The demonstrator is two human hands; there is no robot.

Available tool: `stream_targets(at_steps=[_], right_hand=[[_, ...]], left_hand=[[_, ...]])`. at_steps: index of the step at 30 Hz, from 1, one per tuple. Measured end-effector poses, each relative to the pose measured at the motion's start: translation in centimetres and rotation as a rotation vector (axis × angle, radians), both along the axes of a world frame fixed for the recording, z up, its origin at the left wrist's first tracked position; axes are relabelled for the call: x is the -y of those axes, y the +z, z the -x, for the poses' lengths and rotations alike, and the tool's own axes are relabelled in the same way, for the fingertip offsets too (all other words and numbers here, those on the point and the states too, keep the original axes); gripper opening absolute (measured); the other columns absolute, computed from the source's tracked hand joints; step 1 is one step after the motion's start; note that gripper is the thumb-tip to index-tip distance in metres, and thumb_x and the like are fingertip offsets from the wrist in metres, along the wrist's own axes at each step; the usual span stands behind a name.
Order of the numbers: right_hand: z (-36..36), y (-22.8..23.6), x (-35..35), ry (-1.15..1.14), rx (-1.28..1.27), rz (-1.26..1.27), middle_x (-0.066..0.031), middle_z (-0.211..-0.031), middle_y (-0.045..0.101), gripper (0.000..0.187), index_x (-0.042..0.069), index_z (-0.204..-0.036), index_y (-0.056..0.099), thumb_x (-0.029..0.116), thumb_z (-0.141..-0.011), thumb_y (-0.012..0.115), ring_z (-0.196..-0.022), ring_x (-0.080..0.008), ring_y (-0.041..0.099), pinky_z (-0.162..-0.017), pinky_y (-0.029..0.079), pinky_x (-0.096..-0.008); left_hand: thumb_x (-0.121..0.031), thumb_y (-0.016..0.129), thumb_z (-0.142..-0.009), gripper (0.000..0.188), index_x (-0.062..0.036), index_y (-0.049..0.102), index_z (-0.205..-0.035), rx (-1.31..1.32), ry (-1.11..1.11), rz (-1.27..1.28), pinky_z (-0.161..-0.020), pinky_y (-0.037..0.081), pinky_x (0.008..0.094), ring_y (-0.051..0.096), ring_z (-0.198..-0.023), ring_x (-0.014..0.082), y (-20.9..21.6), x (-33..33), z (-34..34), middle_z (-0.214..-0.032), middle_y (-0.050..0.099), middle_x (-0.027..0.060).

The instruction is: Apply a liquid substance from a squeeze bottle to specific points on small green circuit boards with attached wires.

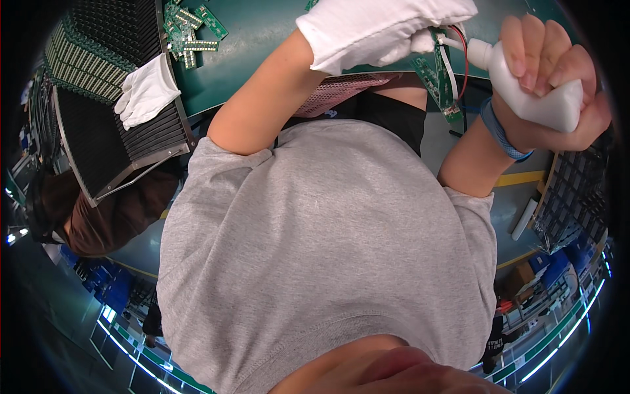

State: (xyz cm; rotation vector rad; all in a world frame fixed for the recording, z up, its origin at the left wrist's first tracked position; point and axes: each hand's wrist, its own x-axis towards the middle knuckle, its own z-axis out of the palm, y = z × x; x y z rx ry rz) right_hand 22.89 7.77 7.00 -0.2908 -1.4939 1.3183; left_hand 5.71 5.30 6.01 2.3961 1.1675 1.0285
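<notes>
My left hand [387, 33], in a white glove, is closed on a green circuit board [430, 80] at the table's near edge; its fingertips are partly hidden. A red wire [466, 69] and a white one run along the board, which hangs down past the edge. My bare right hand [558, 59] wraps round a white squeeze bottle [551, 108], tilted with its cap toward the board. The bottle's thin nozzle reaches the board's upper end beside the gloved fingers. Whether liquid comes out is too small to tell. A blue band [500, 133] circles my right wrist.
Several loose green circuit boards [200, 46] lie in a pile on the green table [256, 46]. Left of them stands a black slotted rack [85, 134] filled with boards, a white glove [149, 92] draped on it. Another person's brown-clothed arm [118, 210] is below the rack.
</notes>
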Motion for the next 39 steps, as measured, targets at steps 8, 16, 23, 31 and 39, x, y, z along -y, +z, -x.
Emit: stream_targets(at_steps=[8, 16, 23, 31, 39], right_hand=[[-0.5, 0.4, -0.1, -0.057, 0.098, -0.078, -0.0023, -0.058, 0.036, 0.034, 0.009, -0.061, 0.043, 0.041, -0.071, 0.048, -0.050, -0.0098, 0.032, -0.051, 0.030, -0.0257], [-5.2, 0.6, -0.3, -0.258, 0.387, -0.070, -0.0059, -0.068, 0.045, 0.041, 0.003, -0.079, 0.050, 0.044, -0.076, 0.048, -0.056, -0.0106, 0.039, -0.053, 0.032, -0.0253], [-0.2, -3.5, 1.5, 0.119, 0.692, 0.244, 0.0017, -0.077, 0.056, 0.032, 0.000, -0.107, 0.056, 0.018, -0.082, 0.064, -0.066, -0.0043, 0.047, -0.058, 0.036, -0.0182], [-1.9, -3.7, 0.7, 0.125, 0.120, 0.500, -0.0032, -0.059, 0.040, 0.034, 0.001, -0.078, 0.048, 0.030, -0.091, 0.037, -0.052, -0.0104, 0.039, -0.050, 0.034, -0.0232], [-1.0, -3.8, 0.3, 0.299, -0.216, 0.585, -0.0032, -0.052, 0.034, 0.036, 0.002, -0.080, 0.046, 0.034, -0.092, 0.033, -0.045, -0.0117, 0.031, -0.048, 0.033, -0.0252]], left_hand=[[-0.029, 0.053, -0.089, 0.034, -0.0016, 0.067, -0.074, 0.683, 0.003, 0.799, -0.042, 0.032, 0.0204, 0.043, -0.045, 0.0050, 1.0, 0.3, 0.2, -0.052, 0.052, 0.0005], [-0.023, 0.055, -0.090, 0.027, 0.0005, 0.066, -0.082, 0.563, -0.009, 0.443, -0.042, 0.033, 0.0184, 0.041, -0.045, 0.0038, 1.3, 0.3, 1.0, -0.061, 0.058, 0.0014], [-0.024, 0.053, -0.091, 0.026, -0.0009, 0.063, -0.095, 0.338, -0.084, 0.051, -0.040, 0.033, 0.0186, 0.042, -0.043, 0.0050, 0.4, -1.3, 2.1, -0.064, 0.059, 0.0038], [-0.040, 0.057, -0.087, 0.038, -0.0018, 0.061, -0.085, 1.008, 0.435, 0.618, -0.034, 0.029, 0.0163, 0.041, -0.036, 0.0039, 0.9, 0.0, 1.1, -0.053, 0.053, 0.0003], [-0.037, 0.053, -0.090, 0.036, -0.0020, 0.063, -0.091, 1.072, 0.033, 1.141, -0.035, 0.031, 0.0179, 0.048, -0.041, 0.0062, -2.6, 0.7, -1.1, -0.064, 0.058, 0.0007]])
